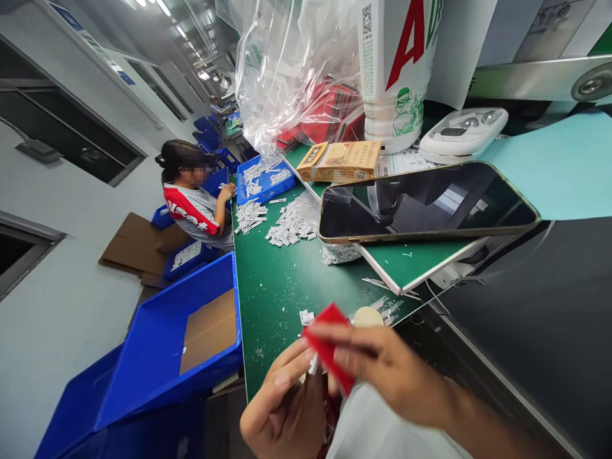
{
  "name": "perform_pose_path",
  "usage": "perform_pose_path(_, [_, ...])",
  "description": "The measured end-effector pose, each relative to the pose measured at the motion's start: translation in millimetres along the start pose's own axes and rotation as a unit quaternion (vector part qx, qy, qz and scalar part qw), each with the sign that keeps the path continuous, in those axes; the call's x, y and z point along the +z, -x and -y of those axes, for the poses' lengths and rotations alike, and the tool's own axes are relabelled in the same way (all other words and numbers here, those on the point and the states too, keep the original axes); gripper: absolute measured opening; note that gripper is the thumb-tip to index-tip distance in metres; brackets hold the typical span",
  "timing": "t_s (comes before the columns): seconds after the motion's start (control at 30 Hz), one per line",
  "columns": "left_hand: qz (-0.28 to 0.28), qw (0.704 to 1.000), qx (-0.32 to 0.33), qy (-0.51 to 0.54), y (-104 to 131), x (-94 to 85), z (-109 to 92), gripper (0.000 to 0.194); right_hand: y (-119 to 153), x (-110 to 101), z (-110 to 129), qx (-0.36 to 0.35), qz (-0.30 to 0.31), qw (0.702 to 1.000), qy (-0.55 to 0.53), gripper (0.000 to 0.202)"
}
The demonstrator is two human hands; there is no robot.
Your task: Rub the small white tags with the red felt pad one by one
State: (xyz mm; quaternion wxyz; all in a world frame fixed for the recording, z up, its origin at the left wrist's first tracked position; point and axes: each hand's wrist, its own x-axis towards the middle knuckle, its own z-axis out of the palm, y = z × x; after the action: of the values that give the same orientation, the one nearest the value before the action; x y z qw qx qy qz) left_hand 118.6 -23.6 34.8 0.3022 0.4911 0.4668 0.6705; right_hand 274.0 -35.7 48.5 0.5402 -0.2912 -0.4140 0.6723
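Low in the view, my right hand grips a flat red piece, blurred by motion, between thumb and fingers. Just left of it, my left hand is closed with a small white piece pinched at the fingertips. The red piece is against or very near that white piece; I cannot tell if they touch. Beyond the hands, a few white pieces lie on the green table. A round cream-coloured disc is partly hidden behind my right hand.
Piles of white pieces and a blue tray lie farther back. A phone, a yellow box and a white bottle stand on a raised board. Large blue bins line the left. A co-worker sits beyond.
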Motion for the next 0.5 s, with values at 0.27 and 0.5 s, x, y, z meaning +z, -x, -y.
perform_pose_path(0.27, [0.000,0.966,0.245,-0.085,-16.4,-2.6,16.9,0.067,2.5,1.1,10.0,0.005,-0.044,0.995,0.089,0.039])
perform_pose_path(0.5, [0.014,0.956,0.290,-0.031,-5.0,-2.0,9.2,0.068,-6.0,-7.6,2.4,-0.024,-0.077,0.996,0.035,0.039])
